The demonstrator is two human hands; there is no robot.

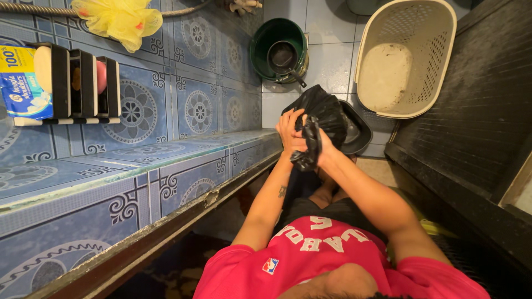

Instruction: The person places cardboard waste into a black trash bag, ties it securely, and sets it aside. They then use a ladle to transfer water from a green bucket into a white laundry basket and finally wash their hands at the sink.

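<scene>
Both hands wringing a black garment over the basin — watch the drip and the footing.

Your left hand [289, 133] and right hand [321, 148] each have a clenched grip on the black garment [318, 119], twisted between them above the dark basin [357, 133] on the tiled floor [332, 61]. Risk: if the twist drifts off the basin, water may hit the floor and make it slick. A loosening grip could drop the cloth short of the basin, near the cream laundry basket [407, 61].

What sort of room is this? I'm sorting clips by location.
Most likely a home bathroom used for washing: blue patterned wall tiles, a yellow bath sponge, a soap rack, and a green bucket beside a cream laundry basket.
</scene>
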